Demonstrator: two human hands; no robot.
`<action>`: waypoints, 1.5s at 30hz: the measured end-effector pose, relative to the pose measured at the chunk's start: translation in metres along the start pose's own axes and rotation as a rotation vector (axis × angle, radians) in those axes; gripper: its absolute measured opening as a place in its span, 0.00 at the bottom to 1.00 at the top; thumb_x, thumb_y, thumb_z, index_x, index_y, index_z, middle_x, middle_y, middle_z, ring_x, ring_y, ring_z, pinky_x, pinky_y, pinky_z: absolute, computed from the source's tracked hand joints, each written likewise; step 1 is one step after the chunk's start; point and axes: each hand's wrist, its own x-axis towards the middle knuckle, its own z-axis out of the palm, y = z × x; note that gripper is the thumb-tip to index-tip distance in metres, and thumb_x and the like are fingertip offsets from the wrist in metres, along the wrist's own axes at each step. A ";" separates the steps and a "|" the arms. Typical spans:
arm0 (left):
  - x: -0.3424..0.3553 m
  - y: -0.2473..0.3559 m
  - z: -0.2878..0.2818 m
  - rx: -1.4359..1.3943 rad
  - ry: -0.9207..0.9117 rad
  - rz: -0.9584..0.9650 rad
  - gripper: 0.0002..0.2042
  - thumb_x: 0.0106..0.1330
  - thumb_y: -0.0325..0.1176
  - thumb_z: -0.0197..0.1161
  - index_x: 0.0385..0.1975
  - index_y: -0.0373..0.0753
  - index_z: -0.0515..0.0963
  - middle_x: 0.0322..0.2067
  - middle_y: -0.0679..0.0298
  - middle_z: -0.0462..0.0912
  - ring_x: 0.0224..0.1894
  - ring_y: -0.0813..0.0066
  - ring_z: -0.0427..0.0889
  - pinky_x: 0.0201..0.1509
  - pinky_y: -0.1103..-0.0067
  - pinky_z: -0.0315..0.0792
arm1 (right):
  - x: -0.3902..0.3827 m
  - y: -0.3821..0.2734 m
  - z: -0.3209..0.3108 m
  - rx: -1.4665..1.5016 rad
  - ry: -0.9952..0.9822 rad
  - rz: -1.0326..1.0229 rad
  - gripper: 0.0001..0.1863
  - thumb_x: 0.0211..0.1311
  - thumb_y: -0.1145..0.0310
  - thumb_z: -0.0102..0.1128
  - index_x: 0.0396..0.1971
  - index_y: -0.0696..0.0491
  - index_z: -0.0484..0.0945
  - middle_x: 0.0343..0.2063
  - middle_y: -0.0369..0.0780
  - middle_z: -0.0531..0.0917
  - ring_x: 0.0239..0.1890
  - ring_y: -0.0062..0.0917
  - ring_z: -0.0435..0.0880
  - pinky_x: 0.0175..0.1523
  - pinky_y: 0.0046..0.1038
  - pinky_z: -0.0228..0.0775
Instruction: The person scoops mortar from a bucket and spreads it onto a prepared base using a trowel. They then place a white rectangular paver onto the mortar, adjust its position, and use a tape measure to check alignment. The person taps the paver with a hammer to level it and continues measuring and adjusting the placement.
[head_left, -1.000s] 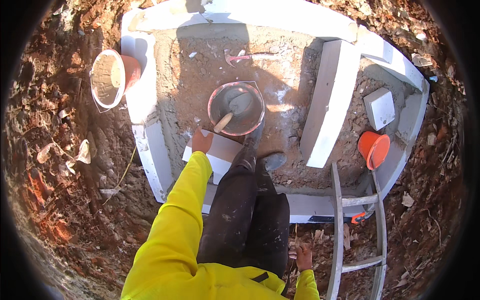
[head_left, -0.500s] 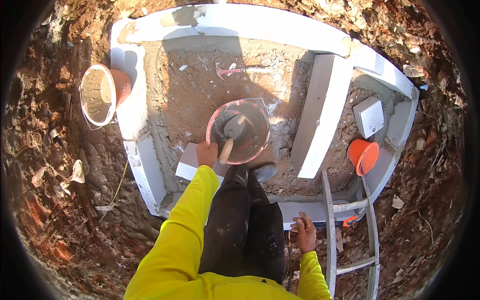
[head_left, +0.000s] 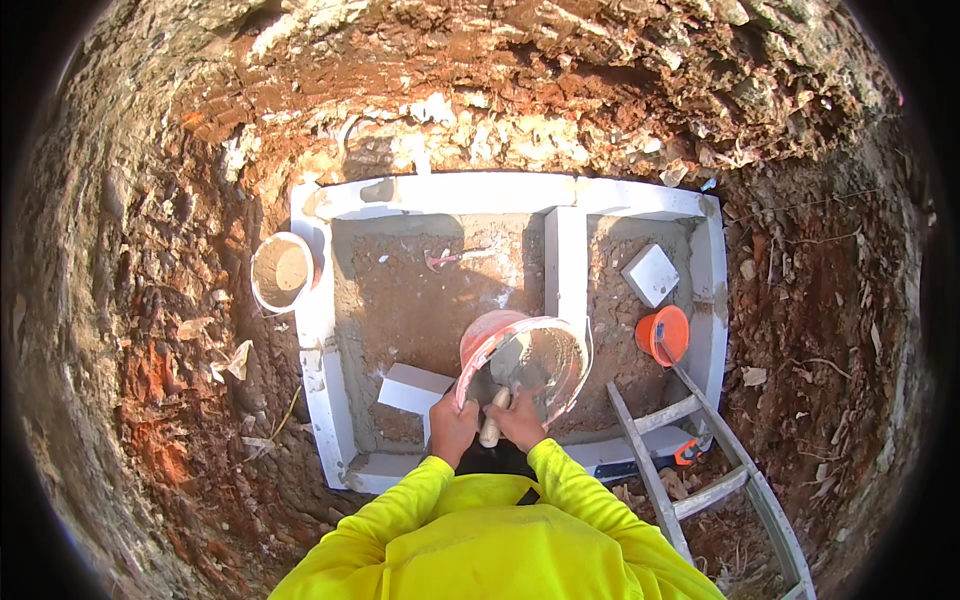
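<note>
A reddish bucket (head_left: 484, 332) with grey mortar (head_left: 540, 362) inside is held tilted in front of my body. My left hand (head_left: 453, 428) is closed on its near-left rim. With my right hand (head_left: 521, 420) I grip the wooden handle of a trowel (head_left: 494, 421); its blade reaches into the bucket and is partly hidden against the mortar. Just left of the bucket a pale block (head_left: 412, 388) lies on the soil. Farther off, a hammer (head_left: 457, 258) rests on the dirt inside the frame of white blocks (head_left: 450, 195).
A mortar-coated bucket (head_left: 284, 272) stands outside the left wall. In the right compartment are a white block (head_left: 651, 276) and an orange bucket (head_left: 662, 336). A ladder (head_left: 706, 493) leans in at the near right, beside an orange-handled tool (head_left: 687, 452). Earth banks (head_left: 200, 420) surround everything.
My right hand has come from the lower right and taken hold of the trowel handle. The bucket is now raised and tilted rightward, and the view takes in more of the pit.
</note>
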 end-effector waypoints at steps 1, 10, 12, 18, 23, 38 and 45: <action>-0.011 0.000 0.002 -0.006 0.106 0.294 0.13 0.57 0.27 0.57 0.42 0.32 0.79 0.25 0.48 0.82 0.27 0.64 0.83 0.35 0.69 0.75 | -0.028 -0.021 -0.012 -0.260 0.056 -0.186 0.32 0.53 0.71 0.66 0.56 0.68 0.64 0.43 0.46 0.79 0.38 0.24 0.80 0.42 0.29 0.75; -0.008 0.042 -0.032 -0.289 0.168 0.277 0.07 0.56 0.28 0.58 0.25 0.31 0.80 0.17 0.63 0.76 0.21 0.80 0.72 0.25 0.74 0.67 | -0.218 -0.032 -0.133 -0.210 0.394 -0.709 0.33 0.49 0.74 0.62 0.58 0.62 0.67 0.32 0.40 0.80 0.29 0.24 0.79 0.35 0.25 0.71; -0.017 0.097 -0.037 -0.477 0.077 0.312 0.06 0.58 0.29 0.58 0.25 0.34 0.78 0.18 0.70 0.73 0.19 0.83 0.68 0.22 0.77 0.61 | -0.224 -0.014 -0.156 -0.044 0.591 -0.769 0.25 0.50 0.77 0.60 0.51 0.62 0.71 0.33 0.36 0.78 0.31 0.20 0.76 0.36 0.23 0.68; -0.025 0.277 -0.013 -0.847 -0.274 0.374 0.08 0.60 0.29 0.59 0.37 0.36 0.74 0.25 0.70 0.74 0.21 0.83 0.69 0.24 0.79 0.65 | -0.218 0.006 -0.170 0.377 0.909 -0.596 0.18 0.54 0.71 0.70 0.43 0.53 0.73 0.22 0.31 0.75 0.22 0.19 0.74 0.25 0.23 0.68; -0.031 0.475 0.044 -1.156 -0.633 0.625 0.14 0.64 0.28 0.57 0.48 0.31 0.72 0.42 0.61 0.79 0.42 0.70 0.81 0.47 0.73 0.77 | -0.148 0.054 -0.175 0.268 1.152 -0.566 0.19 0.61 0.69 0.60 0.52 0.54 0.74 0.30 0.34 0.80 0.27 0.17 0.77 0.29 0.22 0.70; 0.007 0.970 0.128 -1.148 -0.094 0.985 0.18 0.59 0.31 0.55 0.44 0.22 0.75 0.41 0.40 0.82 0.43 0.49 0.85 0.48 0.66 0.81 | -0.092 0.077 0.035 0.295 1.531 0.324 0.27 0.52 0.51 0.64 0.47 0.54 0.79 0.37 0.46 0.82 0.37 0.43 0.80 0.43 0.41 0.70; 0.067 1.001 0.131 -1.114 -0.275 1.021 0.19 0.64 0.31 0.59 0.50 0.25 0.70 0.42 0.46 0.81 0.37 0.55 0.87 0.40 0.68 0.84 | -0.086 0.036 0.008 0.374 1.549 0.301 0.24 0.51 0.58 0.63 0.46 0.57 0.78 0.31 0.44 0.81 0.30 0.38 0.78 0.36 0.39 0.69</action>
